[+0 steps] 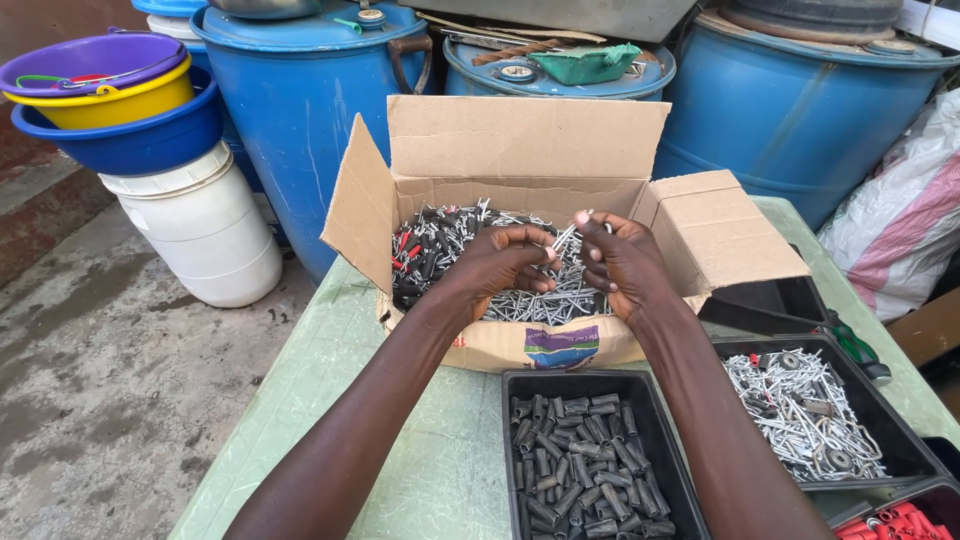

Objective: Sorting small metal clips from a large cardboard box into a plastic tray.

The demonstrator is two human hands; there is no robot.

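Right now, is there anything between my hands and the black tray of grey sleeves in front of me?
Only the near wall of the cardboard box. Both the left hand and right hand are over it, with the grey-sleeve tray just beyond.

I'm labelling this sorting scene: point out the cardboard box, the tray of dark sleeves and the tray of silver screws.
cardboard box [520, 135]: head view, upright back flap.
tray of dark sleeves [575, 379]: head view, far rim.
tray of silver screws [880, 405]: head view, right wall.

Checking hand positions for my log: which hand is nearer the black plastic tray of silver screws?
Right. The right hand is over the open cardboard box, just up-left of the black plastic tray of silver screws; the left hand is farther left.
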